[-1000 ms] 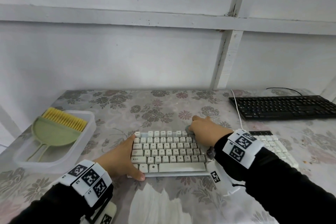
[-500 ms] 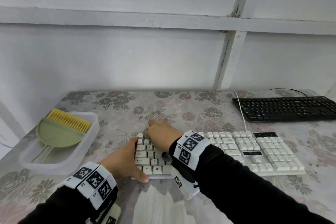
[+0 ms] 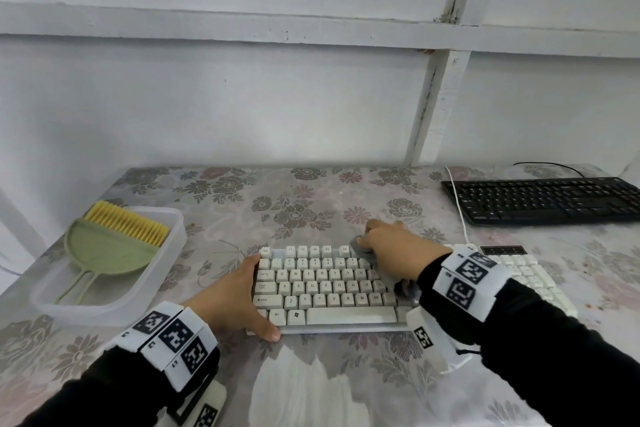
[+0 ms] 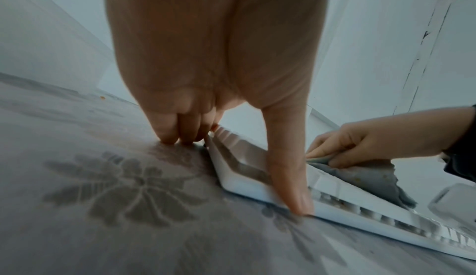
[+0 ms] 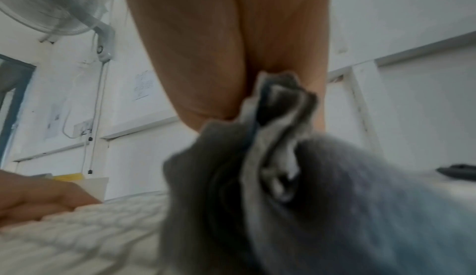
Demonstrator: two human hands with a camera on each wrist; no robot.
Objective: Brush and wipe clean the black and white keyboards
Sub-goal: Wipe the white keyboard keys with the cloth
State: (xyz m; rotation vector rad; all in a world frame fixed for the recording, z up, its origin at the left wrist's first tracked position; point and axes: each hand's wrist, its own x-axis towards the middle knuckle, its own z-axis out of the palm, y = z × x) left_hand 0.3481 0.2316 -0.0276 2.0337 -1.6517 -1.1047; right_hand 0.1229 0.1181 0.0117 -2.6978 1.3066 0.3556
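Observation:
The white keyboard (image 3: pixel 329 291) lies at the middle of the table. My left hand (image 3: pixel 242 302) holds its left end, the curled fingers (image 4: pixel 177 133) against the side edge and the thumb (image 4: pixel 288 177) along the front edge. My right hand (image 3: pixel 388 241) grips a bunched grey cloth (image 3: pixel 362 250) and presses it on the top key rows near the keyboard's middle. The cloth (image 5: pixel 309 198) fills the right wrist view, trailing under the wrist. The black keyboard (image 3: pixel 543 199) sits untouched at the back right.
A clear plastic tub (image 3: pixel 166 274) at the left holds a green brush with yellow bristles (image 3: pixel 107 246). The white keyboard's cable (image 3: pixel 459 215) runs back past the black keyboard's left end. A white wall borders the floral-covered table (image 3: pixel 311 204) behind.
My right hand swept the cloth to the keyboard's left end, then back right to the middle of the top rows. The left hand kept its hold.

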